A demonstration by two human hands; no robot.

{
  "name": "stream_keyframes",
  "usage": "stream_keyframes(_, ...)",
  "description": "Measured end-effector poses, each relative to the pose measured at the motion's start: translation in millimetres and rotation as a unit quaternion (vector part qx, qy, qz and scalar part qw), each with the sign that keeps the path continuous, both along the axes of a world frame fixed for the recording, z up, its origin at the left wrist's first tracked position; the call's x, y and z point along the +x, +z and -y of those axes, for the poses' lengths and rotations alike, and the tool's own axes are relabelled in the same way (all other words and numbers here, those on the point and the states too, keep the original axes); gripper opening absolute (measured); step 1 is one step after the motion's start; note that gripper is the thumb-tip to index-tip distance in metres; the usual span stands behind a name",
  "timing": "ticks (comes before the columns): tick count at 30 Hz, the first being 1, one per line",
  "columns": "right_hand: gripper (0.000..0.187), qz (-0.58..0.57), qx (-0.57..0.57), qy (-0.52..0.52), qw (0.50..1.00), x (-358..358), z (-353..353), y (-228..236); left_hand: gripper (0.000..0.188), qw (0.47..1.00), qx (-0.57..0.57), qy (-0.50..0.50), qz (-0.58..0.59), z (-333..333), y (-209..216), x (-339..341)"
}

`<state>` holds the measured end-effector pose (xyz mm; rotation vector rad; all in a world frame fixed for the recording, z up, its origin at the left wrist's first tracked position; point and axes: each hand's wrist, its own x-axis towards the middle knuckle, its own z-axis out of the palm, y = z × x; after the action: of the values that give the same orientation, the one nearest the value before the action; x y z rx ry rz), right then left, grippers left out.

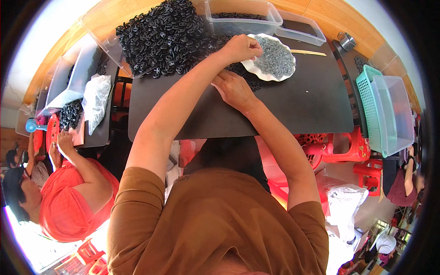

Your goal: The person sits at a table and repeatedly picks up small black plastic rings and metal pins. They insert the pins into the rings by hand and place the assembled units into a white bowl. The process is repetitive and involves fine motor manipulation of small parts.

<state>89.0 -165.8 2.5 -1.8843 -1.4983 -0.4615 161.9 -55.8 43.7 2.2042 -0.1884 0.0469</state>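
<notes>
A brown shirt (215, 215) was nearest; the left hand (241, 48) curled at a white plate (279, 79) of grey pieces (277, 58), right hand (234, 91) below; whether either grasped anything, I couldn't tell.

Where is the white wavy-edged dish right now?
In the head view, the dish sits on the far part of the dark table, right of centre, with the left hand at its left rim.

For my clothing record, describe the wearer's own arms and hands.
Short, plain brown sleeves end above the elbows, leaving the forearms bare. The left hand and right hand wear no gloves, and neither wrist shows a watch or bracelet.
</notes>
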Motion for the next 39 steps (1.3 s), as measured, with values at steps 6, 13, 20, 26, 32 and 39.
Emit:
stream_keyframes(6, 0.03, 0.006, 0.018, -0.005, 1.0, 1, 0, -6, 0.022, 0.999, 0.034, -0.023, 0.018, 1, -3, 1)
stream_keyframes(13, 0.022, 0.009, 0.04, -0.027, 0.999, 1, 0, -1, 0.017, 0.991, -0.128, -0.023, -0.017, -9, 8, -13)
stream_keyframes(20, 0.023, -0.151, 0.22, -0.122, 0.956, 22, 16, 21, 0.017, 0.962, -0.261, 0.085, 0.0, -48, -2, -83)
stream_keyframes(26, 0.02, -0.15, 0.197, -0.085, 0.965, 22, 13, 21, 0.019, 0.943, -0.326, 0.061, -0.006, -35, -20, -101)
stream_keyframes(32, 0.013, -0.109, 0.178, -0.06, 0.976, 22, 16, 23, 0.018, 0.915, -0.397, 0.062, -0.034, -39, -33, -107)
stream_keyframes(39, 0.009, -0.107, 0.126, -0.073, 0.983, 24, 17, 24, 0.016, 0.865, -0.492, 0.075, -0.063, -31, -38, -107)
